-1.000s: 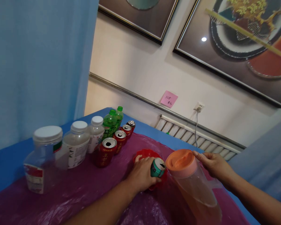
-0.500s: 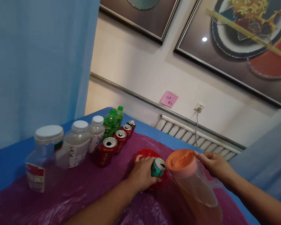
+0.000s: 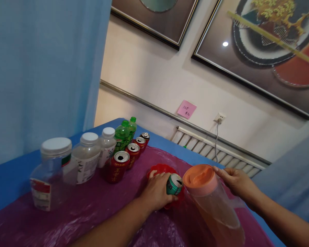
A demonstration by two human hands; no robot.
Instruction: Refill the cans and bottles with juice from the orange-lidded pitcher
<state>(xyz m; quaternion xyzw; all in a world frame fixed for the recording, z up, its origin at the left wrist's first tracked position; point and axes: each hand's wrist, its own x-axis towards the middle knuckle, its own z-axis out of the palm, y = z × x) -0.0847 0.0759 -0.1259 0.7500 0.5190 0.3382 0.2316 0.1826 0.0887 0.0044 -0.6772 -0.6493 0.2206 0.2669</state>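
My left hand (image 3: 157, 192) is wrapped round a green drink can (image 3: 174, 185), which leans to the right with its opened top facing the pitcher. Below and behind the can lies a red dish with a scalloped rim (image 3: 162, 168), partly covered by my hand. A clear plastic pitcher (image 3: 218, 212) with an orange lid (image 3: 199, 178) is tilted toward the can, its spout side close to the can's top. Brownish liquid shows inside the pitcher. My right hand (image 3: 234, 180) grips the pitcher's handle side, thumb near the lid; the other fingers are partly hidden.
Left of my hand stands a row of red cans (image 3: 118, 166). Behind them are green bottles (image 3: 122, 135) and clear white-capped jars (image 3: 53, 171). Purple plastic sheeting (image 3: 92, 212) covers part of the blue table (image 3: 28, 157). A radiator (image 3: 195, 144) lines the wall.
Almost nothing differs. The view has shifted very slightly; both hands keep the can and the pitcher in the same pose.
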